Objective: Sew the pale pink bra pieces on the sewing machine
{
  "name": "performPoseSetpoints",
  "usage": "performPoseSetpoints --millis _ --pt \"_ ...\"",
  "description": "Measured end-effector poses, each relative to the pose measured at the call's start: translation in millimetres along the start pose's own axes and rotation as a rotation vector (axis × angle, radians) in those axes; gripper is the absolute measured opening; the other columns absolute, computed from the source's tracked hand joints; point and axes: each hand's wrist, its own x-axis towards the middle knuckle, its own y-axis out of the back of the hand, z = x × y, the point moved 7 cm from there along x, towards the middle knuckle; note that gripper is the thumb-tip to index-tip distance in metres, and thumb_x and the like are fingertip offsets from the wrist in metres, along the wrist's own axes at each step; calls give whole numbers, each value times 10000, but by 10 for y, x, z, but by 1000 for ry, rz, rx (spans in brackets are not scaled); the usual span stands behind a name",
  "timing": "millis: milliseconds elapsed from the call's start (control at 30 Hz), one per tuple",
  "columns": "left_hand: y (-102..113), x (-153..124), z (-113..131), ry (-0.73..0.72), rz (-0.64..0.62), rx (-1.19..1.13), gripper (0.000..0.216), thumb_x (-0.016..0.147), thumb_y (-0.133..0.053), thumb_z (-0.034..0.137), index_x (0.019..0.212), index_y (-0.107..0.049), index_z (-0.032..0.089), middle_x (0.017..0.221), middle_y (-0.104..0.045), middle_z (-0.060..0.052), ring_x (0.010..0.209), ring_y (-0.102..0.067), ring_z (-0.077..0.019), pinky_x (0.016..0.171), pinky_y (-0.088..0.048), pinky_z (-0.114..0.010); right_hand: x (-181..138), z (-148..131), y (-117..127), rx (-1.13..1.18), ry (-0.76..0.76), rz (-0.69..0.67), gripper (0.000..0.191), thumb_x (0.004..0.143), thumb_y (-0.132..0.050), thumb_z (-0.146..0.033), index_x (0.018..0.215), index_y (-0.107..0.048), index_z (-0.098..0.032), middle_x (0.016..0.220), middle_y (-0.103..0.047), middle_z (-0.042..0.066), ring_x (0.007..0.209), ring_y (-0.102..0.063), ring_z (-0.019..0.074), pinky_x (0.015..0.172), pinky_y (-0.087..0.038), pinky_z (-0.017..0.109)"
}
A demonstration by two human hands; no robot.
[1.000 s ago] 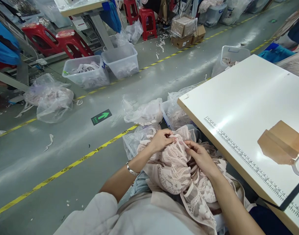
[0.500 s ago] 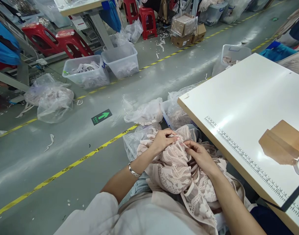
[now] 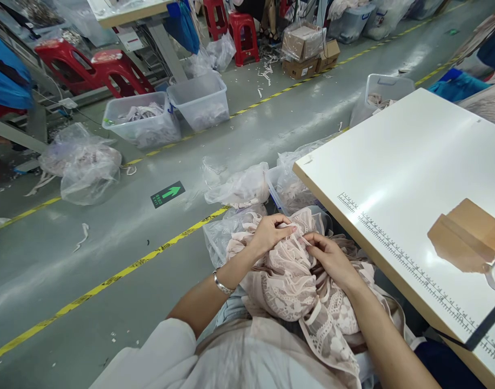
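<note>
A bunched heap of pale pink lace garments lies over my lap, with scalloped lace edges and thin straps showing. My left hand is closed on the upper part of the lace, thumb and fingers pinching the fabric. Close by on the right, my right hand pinches a narrow strip of the same lace between thumb and fingers. The two sets of fingertips are a short gap apart. Folds of cloth hide some of the fingers and the exact edge they hold.
To my right is a white table with printed rulers and a brown paper piece. Plastic bags of fabric lie ahead. Across the aisle stand plastic bins, red stools and cardboard boxes. Yellow tape marks the floor.
Almost nothing differs. Both hands keep their pinch on the lace in the same place, and the view has shifted very slightly.
</note>
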Motion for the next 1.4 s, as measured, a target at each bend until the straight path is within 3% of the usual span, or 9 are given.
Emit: performPoseSetpoints --millis 133,333,567,733,867,1067,1167,1267,1400 --pt "44 1 -33 52 7 -102 398 581 -812 439 765 -618 144 598 -538 49 527 -429 -68 498 -321 -202 2 8 8 29 -11 7 170 797 -559 -299 911 -666 -232 868 -627 5 808 -572 197 750 -428 318" --pt "121 -8 -64 40 42 -171 418 564 -838 432 679 -550 151 587 -549 42 536 -466 -70 529 -376 -207 -4 -3 21 28 -10 35 186 784 -565 -323 908 -661 -224 879 -635 13 835 -566 204 769 -425 316" --pt "184 -32 45 -72 117 -15 383 621 -797 447 616 -539 165 614 -542 28 554 -473 -87 546 -380 -227 0 38 40 21 -16 48 176 779 -565 -334 892 -645 -225 858 -621 11 811 -549 197 753 -421 313" --pt "155 -28 31 -67 25 -19 353 688 -744 470 758 -584 163 675 -559 11 604 -492 -105 583 -410 -238 10 93 60 33 -9 66 170 791 -575 -361 870 -634 -224 852 -620 7 803 -551 194 752 -424 315" --pt "262 -57 93 -148 94 97 308 717 -729 414 800 -549 177 784 -553 4 705 -508 -117 666 -431 -243 9 96 73 43 -5 83 163 793 -591 -373 843 -628 -222 838 -613 5 791 -542 186 741 -420 310" --pt "192 -129 125 -56 -215 209 276 778 -684 436 884 -638 185 915 -644 -50 786 -567 -158 699 -462 -263 -6 53 62 18 -10 74 203 807 -586 -418 859 -637 -229 813 -614 10 762 -546 195 705 -435 321" --pt "171 -132 82 6 -289 232 304 740 -713 468 804 -677 173 833 -638 -43 707 -538 -143 635 -447 -252 -12 38 57 8 -13 71 206 810 -583 -426 840 -627 -226 819 -616 10 769 -550 196 714 -432 323" --pt "214 -107 62 -25 -168 222 349 692 -746 492 646 -645 161 699 -578 -13 644 -490 -126 602 -413 -249 -17 28 62 -6 -15 80 192 804 -580 -412 847 -625 -230 826 -609 4 777 -544 194 726 -418 316" --pt "223 -141 32 -50 -7 160 338 671 -759 478 648 -657 156 657 -549 -4 621 -473 -122 576 -379 -249 -18 38 54 20 -19 73 172 801 -579 -397 830 -613 -231 815 -593 1 774 -528 191 724 -409 309"
